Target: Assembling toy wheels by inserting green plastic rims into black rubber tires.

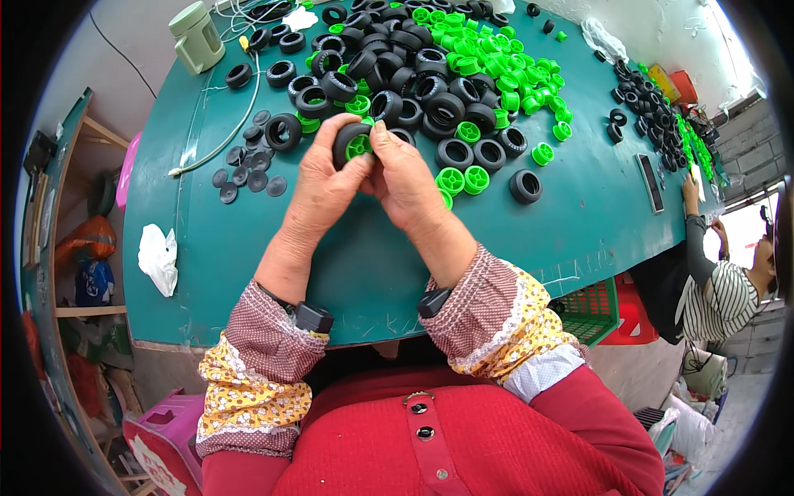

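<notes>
Between my two hands is a toy wheel, a black rubber tyre (341, 145) with a bright green wheel rim (358, 147) inside it. My left hand (321, 182) is closed round the tyre's left side, fingers behind and thumb near the lower edge. From the other side, my right hand (405, 178) grips it, with the thumb pressing at the rim's upper right edge. The right fingers are partly hidden behind the wheel and thumb. Just beyond my hands lies a heap of loose black tyres (445, 112). Green rims (475, 179) lie to the right of my right hand.
Black discs (257, 180) lie left on the green table (538, 240). A pale green mug (197, 37), a cable (240, 124) and a white plastic bag (158, 259) are also there. At the right, a person (719, 298) works beside more tyres. A green crate (589, 312) stands below the edge.
</notes>
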`<state>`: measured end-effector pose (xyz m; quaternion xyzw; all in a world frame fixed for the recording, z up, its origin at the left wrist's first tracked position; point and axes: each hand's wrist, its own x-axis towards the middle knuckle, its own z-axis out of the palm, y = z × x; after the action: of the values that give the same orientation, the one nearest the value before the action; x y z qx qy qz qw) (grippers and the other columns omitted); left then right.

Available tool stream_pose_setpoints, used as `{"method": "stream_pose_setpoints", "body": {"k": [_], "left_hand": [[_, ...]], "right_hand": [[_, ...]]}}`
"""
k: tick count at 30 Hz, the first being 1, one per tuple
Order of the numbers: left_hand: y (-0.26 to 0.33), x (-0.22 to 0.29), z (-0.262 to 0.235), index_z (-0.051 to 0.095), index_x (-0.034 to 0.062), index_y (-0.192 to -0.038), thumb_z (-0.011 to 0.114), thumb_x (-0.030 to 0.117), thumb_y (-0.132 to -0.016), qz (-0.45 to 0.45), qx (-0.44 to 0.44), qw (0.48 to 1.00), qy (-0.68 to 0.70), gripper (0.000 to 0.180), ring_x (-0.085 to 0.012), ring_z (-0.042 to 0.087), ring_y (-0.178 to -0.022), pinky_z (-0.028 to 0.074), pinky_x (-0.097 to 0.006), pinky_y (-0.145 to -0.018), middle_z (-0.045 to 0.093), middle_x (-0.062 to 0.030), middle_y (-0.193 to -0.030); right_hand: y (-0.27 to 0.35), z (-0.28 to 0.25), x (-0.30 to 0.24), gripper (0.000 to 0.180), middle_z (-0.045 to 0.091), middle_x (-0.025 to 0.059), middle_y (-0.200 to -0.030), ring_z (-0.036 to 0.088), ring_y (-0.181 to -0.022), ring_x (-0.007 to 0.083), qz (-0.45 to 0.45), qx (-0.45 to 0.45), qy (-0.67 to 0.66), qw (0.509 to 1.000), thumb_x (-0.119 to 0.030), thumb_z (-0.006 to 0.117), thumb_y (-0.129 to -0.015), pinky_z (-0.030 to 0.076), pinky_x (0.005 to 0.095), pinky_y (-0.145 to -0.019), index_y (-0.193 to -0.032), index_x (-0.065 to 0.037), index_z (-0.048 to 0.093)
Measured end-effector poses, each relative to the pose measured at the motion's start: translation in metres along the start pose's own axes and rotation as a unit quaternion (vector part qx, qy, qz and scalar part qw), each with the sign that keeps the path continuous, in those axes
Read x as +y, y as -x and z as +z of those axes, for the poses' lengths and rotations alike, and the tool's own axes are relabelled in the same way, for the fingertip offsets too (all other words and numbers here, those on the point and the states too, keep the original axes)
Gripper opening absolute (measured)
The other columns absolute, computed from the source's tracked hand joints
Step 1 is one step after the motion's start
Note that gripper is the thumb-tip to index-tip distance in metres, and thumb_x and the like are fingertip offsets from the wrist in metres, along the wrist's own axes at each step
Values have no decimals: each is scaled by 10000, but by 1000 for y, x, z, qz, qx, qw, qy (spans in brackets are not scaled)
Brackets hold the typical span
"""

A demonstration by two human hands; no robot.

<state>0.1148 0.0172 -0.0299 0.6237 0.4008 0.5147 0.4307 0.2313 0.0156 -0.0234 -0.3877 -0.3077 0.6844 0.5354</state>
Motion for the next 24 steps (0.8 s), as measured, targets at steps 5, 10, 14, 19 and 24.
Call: {"method": "stream_pose_setpoints", "body": {"k": [5, 10, 14, 19, 24], "left_hand": [[0, 10, -13, 448, -20, -1133, 588, 150, -790, -109, 20, 972, 207, 408, -95, 535, -559, 451, -214, -501, 568, -57, -769], [-2, 2, -12, 509, 15, -1112, 523, 184, -858, -101, 44, 977, 181, 305, -77, 527, -527, 441, -188, -479, 572, -14, -700], [3, 5, -2, 557, 36, -1078, 538, 129, -843, -57, 60, 996, 17, 254, -40, 473, -506, 389, -175, -450, 573, -8, -673], [4, 1, -2, 576, 41, -1057, 542, 103, -838, 15, 90, 988, -129, 230, -38, 487, -566, 396, -202, -481, 553, 2, -639], [2, 11, -6, 513, 4, -1097, 590, 177, -822, -108, 77, 982, 137, 334, -106, 583, -654, 429, -203, -573, 609, -54, -802]], "right_hand": [[-5, -14, -3, 281, 580, 10, -857, 543, -757, 113, -37, -127, 62, 989, -325, 517, -863, 425, 258, -656, -954, -62, 558], [0, -8, -3, 284, 579, 10, -868, 523, -781, 87, -32, -91, 62, 993, -298, 552, -848, 418, 239, -653, -980, -47, 562], [-3, -8, -1, 231, 586, 19, -803, 505, -687, 64, -164, -29, 139, 976, -209, 546, -849, 418, 208, -571, -955, -4, 554], [-4, -11, 7, 112, 585, 23, -748, 517, -645, 60, -232, -12, 248, 940, -79, 546, -834, 446, 228, -567, -887, 19, 535], [-3, -7, 6, 138, 582, 30, -810, 520, -680, 68, -201, 0, 106, 974, -102, 534, -852, 440, 220, -574, -915, 21, 535]]}}
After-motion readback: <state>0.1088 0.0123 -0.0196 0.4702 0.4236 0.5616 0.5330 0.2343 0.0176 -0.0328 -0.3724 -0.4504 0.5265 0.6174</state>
